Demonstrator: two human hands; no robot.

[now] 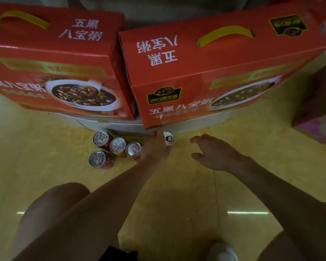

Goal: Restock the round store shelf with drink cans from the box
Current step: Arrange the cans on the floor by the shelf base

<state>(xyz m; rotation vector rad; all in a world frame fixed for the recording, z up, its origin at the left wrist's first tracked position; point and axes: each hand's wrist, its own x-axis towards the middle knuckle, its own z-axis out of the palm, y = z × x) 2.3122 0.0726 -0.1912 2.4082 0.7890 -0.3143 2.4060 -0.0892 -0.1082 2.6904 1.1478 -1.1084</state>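
The upright can [168,138] is found on the floor [45,147], touching the right side of the left hand [154,147], whose grip's closure cannot be told. The right hand [215,153] is held spread, empty, near beyond.

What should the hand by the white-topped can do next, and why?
Probably the left hand should close round the white-topped can and lift it: the can stands on the floor against the hand, below the round shelf, and the right hand is open, holding nothing.

Glossy yellow tile floor [45,144] w/ light reflections [247,212]; dim room.
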